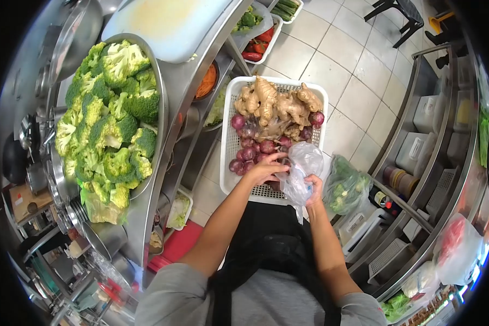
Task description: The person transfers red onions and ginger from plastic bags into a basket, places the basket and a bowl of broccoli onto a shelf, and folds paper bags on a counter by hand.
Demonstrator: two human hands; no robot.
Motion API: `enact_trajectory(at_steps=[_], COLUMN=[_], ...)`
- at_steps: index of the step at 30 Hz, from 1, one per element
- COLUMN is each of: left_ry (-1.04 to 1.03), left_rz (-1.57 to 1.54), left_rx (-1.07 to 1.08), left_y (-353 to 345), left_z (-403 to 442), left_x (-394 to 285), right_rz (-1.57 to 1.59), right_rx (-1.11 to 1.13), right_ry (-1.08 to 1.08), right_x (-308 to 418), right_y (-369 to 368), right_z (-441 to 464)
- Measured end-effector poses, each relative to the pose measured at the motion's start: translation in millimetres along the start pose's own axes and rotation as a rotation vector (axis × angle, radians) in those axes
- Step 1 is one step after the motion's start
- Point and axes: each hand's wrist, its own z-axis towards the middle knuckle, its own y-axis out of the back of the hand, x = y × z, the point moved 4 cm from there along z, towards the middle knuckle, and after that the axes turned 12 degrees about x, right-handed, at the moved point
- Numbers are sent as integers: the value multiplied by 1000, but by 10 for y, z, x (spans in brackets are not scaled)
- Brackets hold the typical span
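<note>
A clear plastic bag (pixel 297 182) hangs over the front right part of a white basket (pixel 227 108). My right hand (pixel 314 191) is closed around the right side of the bag. At the bag's left edge is my left hand (pixel 264 170), its fingers stretched out and apart, some of them touching the plastic. Red onions (pixel 248 154) lie in the basket just beyond my left hand. Knobbly ginger (pixel 266 100) fills the far half of the basket. What the bag holds, if anything, I cannot make out.
To the left, a metal bowl heaped with broccoli (pixel 111 125) stands on a steel counter near a white cutting board (pixel 163 27). A bag of green vegetables (pixel 345 185) sits right of the basket. Steel shelving (pixel 413 179) with containers runs along the right. A black stool (pixel 399 19) stands behind.
</note>
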Motion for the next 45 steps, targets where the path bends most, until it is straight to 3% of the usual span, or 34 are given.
enact_trajectory(at_steps=[1,3,4,5,9,10,12,13,14,16,17,18,19,20,22,24,26,27,28,30,32,34,36,38,39,41,44,45], left_ry=[-35,-27,-14,-97,-299,-298,-411,-430,-467,-402,-399,-415,-427,-424,-212,-148,-102,-228,-225,-509,-518,-381,-332,-271,-365,-396,-180,-148], left_rz=[-104,-67,-30,-215,-369,-367,-802,-811,-945,-1027,-1027,-789,-553,-556,-430,-334,159,410,411,1016,1064,1357,1258,1422,1356,1391,1152,1148], left_rx=[106,63,22,224,205,211,316,246,362,311,314,258,198,194,-107,-233,-443,-551,-556,-631,-557,-331,-274,-813,-1045,-1210,-858,-874], left_y=[-92,-186,-237,-267,-230,-239,-218,-171,-146,-68,-28,33,91,119,268,396,510,652,585,221,227,122,99,214,312,462,851,832], left_z=[27,46,43,129,192,154,-23,-94,-145,-138,-131,-123,-127,-152,-184,-147,-144,-61,-110,-290,-173,-58,-64,-164,-237,-320,-81,-76], left_x=[-9,8,3,70,230,210,107,84,82,129,132,121,139,174,303,412,438,487,402,-76,-17,63,49,-197,-322,-598,-647,-690], right_rz=[-23,-44,-12,20,-13,1,17,-224,-465,-524,-926,-1330,-1413,-1412,-1884,-1941,-2031,-2061,-2059,-2248,-2291,-2334,-2388,-2410,-2427,-2411,-2415,-2433], right_rx=[-12,-21,92,204,204,100,-8,-146,-286,-284,-388,-487,-365,-365,-684,-700,-721,-723,-717,-629,-682,-737,-808,-777,-756,-716,-509,-474], right_ry=[26,52,15,-22,-45,-41,-23,-1,19,31,74,114,447,441,186,189,260,333,329,374,330,289,287,313,328,349,343,149], right_x=[24,55,61,64,113,165,194,207,239,217,289,353,388,415,588,725,867,947,1024,1134,1215,1249,1271,1274,1257,1121,738,562], right_y=[-3,-10,-105,-175,-116,-183,-129,36,119,167,153,108,52,-99,-691,-912,-1062,-1126,-1107,-1061,-1041,-999,-969,-983,-962,-1017,-898,-761], right_z=[-20,-53,-75,-90,-41,-47,-58,-22,-19,3,31,65,119,105,8,67,187,277,399,666,815,881,911,906,871,701,398,351])
